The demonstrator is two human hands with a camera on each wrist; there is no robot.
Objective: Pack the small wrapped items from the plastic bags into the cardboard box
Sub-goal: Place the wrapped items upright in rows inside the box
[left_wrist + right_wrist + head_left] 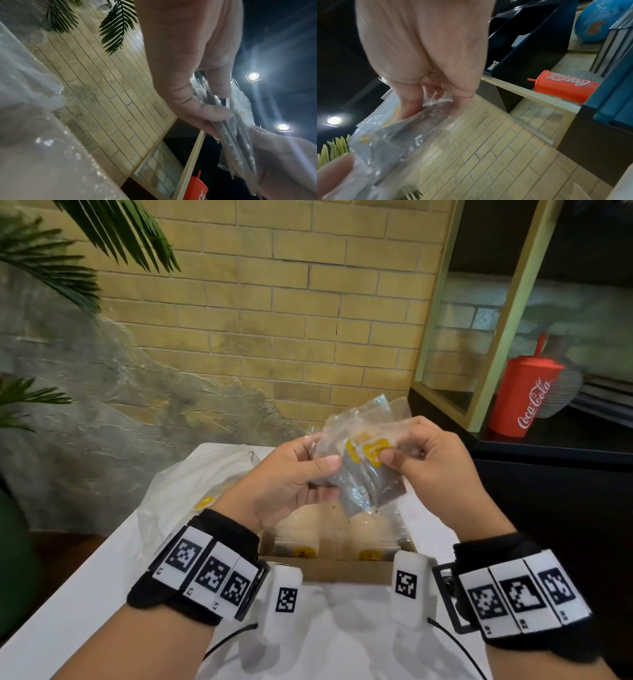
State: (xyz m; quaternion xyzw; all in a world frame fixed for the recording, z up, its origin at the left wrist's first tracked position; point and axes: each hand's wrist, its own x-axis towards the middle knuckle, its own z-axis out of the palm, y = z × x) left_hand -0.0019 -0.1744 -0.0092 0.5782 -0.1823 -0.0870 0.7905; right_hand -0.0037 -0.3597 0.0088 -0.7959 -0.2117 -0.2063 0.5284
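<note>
Both your left hand point(291, 481) and right hand point(435, 453) pinch the packets point(363, 474) above the box point(342, 571). Square the stack, then lower it beside the packets already inside.

The cardboard box point(346, 571) stands open-topped at the bench's point(85, 604) middle, packets point(371, 553) already lining its floor. Both hands and their bundle hover directly above the opening. A plastic bag point(191, 484) crowds the bench's left side.
</note>
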